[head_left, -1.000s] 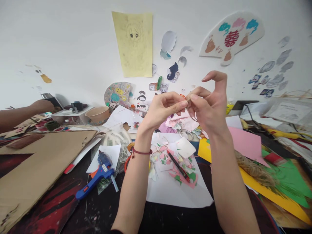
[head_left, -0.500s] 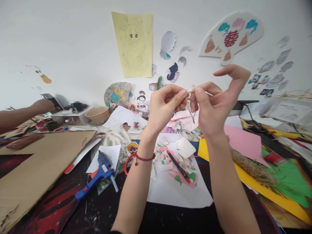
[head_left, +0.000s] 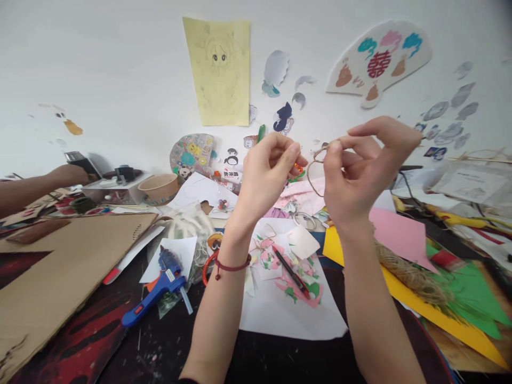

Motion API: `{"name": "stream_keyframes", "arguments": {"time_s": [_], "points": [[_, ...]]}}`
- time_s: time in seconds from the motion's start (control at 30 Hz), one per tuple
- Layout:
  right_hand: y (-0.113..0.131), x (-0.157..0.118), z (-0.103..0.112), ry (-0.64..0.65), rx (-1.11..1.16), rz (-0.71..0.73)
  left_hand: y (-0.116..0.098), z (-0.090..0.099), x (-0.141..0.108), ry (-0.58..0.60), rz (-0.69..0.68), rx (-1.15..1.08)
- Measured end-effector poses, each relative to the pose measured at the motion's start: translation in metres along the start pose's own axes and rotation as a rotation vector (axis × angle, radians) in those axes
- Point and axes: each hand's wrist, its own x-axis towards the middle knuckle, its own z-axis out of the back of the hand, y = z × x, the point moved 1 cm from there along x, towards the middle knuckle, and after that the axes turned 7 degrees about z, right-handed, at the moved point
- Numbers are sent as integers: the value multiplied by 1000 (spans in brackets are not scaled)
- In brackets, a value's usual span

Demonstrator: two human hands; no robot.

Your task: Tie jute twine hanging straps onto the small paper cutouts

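Observation:
My right hand [head_left: 354,170] pinches a thin brown twine [head_left: 310,178], which curves in an open loop to the left of its fingertips. Its index finger is raised and bent. Left of the loop, my left hand [head_left: 270,170] has its thumb and fingers pressed together; whatever lies between them is too small to make out. A gap separates the two hands. Both are held up over the desk, above a white paper sheet [head_left: 280,325] bearing pink and green paper scraps and a dark pen [head_left: 291,272].
A blue glue gun [head_left: 160,290] and brown cardboard [head_left: 72,266] lie on the left. A twine bundle [head_left: 412,272] rests on yellow and green paper at the right. Another person's hand [head_left: 70,176] is at the far left, near a white box [head_left: 116,186].
My hands have moved apart. The twine, which hung down between both hands' fingertips, now forms a wider loop at my right hand.

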Motion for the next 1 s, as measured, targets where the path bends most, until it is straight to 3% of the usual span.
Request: {"name": "stream_keyframes", "arguments": {"time_s": [0.23,0.6,1.0], "points": [[-1,-1,-6,-39,-39,-11,1,-3,1,105,-64,-44],[5,0,-8,-31,13,-29,2,6,1,174,-10,-101],[3,-3,-9,6,-34,50,-4,4,-3,47,-57,10]]}}
